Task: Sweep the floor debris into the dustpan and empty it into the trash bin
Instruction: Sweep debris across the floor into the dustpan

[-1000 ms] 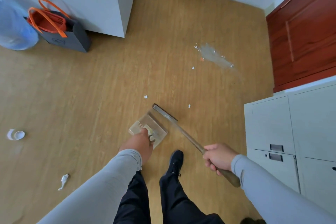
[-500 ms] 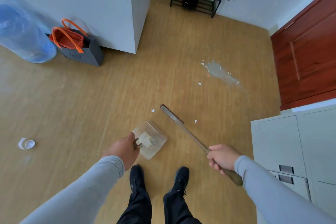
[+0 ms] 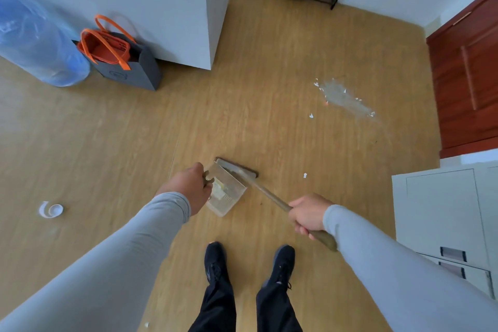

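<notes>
Left hand (image 3: 188,186) gripped handle of clear plastic dustpan (image 3: 227,193) on wood floor; right hand (image 3: 307,214) clamped round brown wooden-handled broom (image 3: 265,191), head touching pan's far edge. White paper scraps (image 3: 305,175) lay just beside & further right

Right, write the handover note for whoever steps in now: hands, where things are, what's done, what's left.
Left hand: grips the dustpan handle; the pan sits low at the floor with a few scraps inside.
Right hand: grips the broom handle; its head lies at the pan's far edge.
Done: some debris is in the pan.
Left: white scrap right of the broom, another scrap farther out, the dusty patch near the red door, a curled white piece far left, a bit by the left sleeve. Then empty the pan; no trash bin clearly in view.
</notes>
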The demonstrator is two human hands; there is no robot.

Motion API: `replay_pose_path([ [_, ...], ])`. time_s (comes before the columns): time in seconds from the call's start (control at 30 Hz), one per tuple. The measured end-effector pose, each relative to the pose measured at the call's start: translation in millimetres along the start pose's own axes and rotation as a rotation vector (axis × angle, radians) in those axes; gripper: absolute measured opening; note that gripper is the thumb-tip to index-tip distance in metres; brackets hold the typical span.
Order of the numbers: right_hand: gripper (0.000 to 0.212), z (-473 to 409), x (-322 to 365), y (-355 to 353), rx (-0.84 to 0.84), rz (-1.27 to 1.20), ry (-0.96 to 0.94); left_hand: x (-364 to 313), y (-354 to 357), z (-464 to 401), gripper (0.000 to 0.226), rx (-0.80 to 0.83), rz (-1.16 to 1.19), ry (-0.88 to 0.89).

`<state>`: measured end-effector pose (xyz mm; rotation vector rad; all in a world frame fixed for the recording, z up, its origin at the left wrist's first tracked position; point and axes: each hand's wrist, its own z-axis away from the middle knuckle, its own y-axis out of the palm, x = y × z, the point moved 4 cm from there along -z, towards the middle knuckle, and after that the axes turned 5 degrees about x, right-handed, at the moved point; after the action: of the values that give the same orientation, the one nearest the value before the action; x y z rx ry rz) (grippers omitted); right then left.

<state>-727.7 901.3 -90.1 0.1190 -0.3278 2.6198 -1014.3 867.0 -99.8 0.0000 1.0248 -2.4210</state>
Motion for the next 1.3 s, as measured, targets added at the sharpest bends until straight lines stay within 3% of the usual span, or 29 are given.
replay_pose_path([
  [0.13,0.055,36,-23,-22,0.029,-0.201,-0.031,-2,-4,-2,0.022,-0.003,0.007,0.012],
  [0.23,0.061,22,-17,-2,-0.041,-0.086,-0.027,-4,-5,-2,0.022,-0.004,-0.006,0.027],
  [0.33,0.051,2,-3,18,-0.025,0.001,-0.003,-3,-2,-2,0.022,-0.006,0.007,0.031],
  [0.43,0.042,18,-15,8,0.052,-0.125,0.014,2,3,4,0.023,0.010,0.035,0.020],
  [0.57,0.058,59,-68,-14,0.028,-0.301,-0.023,-3,5,22,0.021,0.019,0.048,0.039],
  [0.73,0.059,85,-136,-18,-0.105,-0.476,-0.020,-57,4,38,0.019,0.030,-0.021,0.173],
  [0.87,0.032,77,-179,-37,-0.226,-0.527,0.028,-115,8,36,0.020,0.038,-0.153,0.257],
  [0.93,0.028,66,-198,-52,-0.265,-0.518,0.053,-144,16,32,0.020,0.041,-0.185,0.292],
  [1.1,0.022,34,-225,-97,-0.305,-0.516,0.114,-213,39,16,0.021,0.080,-0.234,0.362],
  [1.3,0.018,-10,-234,-108,-0.207,-0.386,0.143,-253,64,-4,0.020,0.092,-0.252,0.346],
])
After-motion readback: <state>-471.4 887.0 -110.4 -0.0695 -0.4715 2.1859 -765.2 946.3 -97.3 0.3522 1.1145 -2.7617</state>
